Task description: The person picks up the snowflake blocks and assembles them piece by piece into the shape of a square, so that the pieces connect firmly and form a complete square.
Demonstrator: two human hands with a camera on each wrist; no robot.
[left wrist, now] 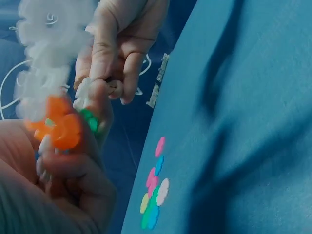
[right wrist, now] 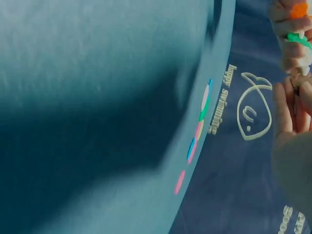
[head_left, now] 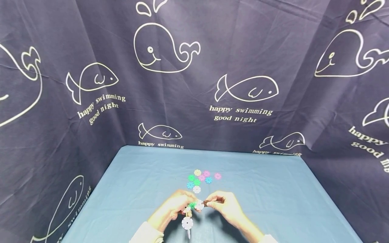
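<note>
Above the table, my left hand (head_left: 177,202) grips a chain of joined notched plastic discs, the interlocking snowflake kind. A white disc (head_left: 187,222) hangs at its near end, and a green disc (head_left: 192,205) and another white disc (head_left: 199,205) show towards the right hand. In the left wrist view an orange disc (left wrist: 63,129) sits in the chain by the left fingers, below blurred white discs (left wrist: 51,29). My right hand (head_left: 225,203) pinches a brown disc (head_left: 205,203) at the edge of the right-hand white disc. Fingers partly hide where the two meet.
Beyond the hands, several loose discs lie in a cluster on the blue table (head_left: 146,182): a yellow disc (head_left: 197,172), a pink disc (head_left: 217,176), a blue disc (head_left: 190,185) and others. Dark curtains (head_left: 188,91) with whale and fish drawings surround the table's back and sides.
</note>
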